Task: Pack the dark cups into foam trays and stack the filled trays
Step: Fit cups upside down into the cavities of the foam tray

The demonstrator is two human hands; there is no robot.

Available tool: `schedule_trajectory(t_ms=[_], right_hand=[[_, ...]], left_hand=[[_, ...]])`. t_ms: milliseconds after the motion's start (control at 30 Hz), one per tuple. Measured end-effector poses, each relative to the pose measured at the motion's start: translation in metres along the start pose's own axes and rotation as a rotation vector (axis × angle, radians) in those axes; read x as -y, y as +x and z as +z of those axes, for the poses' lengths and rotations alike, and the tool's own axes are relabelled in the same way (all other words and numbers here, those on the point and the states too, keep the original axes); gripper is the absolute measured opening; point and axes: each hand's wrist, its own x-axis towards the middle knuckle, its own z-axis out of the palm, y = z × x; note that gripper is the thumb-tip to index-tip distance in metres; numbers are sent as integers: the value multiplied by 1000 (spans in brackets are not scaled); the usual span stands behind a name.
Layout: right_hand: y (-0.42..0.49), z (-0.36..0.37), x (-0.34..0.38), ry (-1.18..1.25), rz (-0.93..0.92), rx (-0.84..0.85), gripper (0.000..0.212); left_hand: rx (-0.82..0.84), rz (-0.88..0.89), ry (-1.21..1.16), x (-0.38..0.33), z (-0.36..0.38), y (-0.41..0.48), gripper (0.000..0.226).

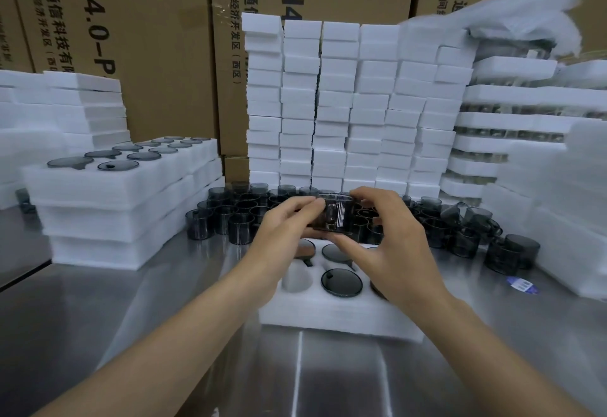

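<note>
Here, a left hand (289, 224) and a right hand (392, 247) together pinch one smoky dark translucent plastic cup (333, 216) just above a white foam tray (328, 316) on the near shiny steel table (147, 318), both hands hiding several of its pockets. Beyond, loose dark cups (236, 219) crowd the table; filled foam trays (115, 209) stand stacked at left, while far-right stacks (512, 114) are blurred.

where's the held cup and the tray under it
held cup (333, 216), head view, on its dark side wall
tray (328, 315), head view, on its bare front edge
</note>
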Motion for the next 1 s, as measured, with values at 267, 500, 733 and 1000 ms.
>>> schedule_trajectory(t_ms=[267,500,733,1000], right_hand=[[1,-3,-4,-37,56,58,48],[-2,0,-8,-162,47,73,63],[-1,0,-13,-238,52,47,60],[-1,1,-10,-216,15,40,60]], left_hand=[[-64,29,-5,5,-3,3,24],[-90,146,61,5,2,-2,27],[-22,144,70,5,2,-2,30],[48,53,31,3,2,-2,41]])
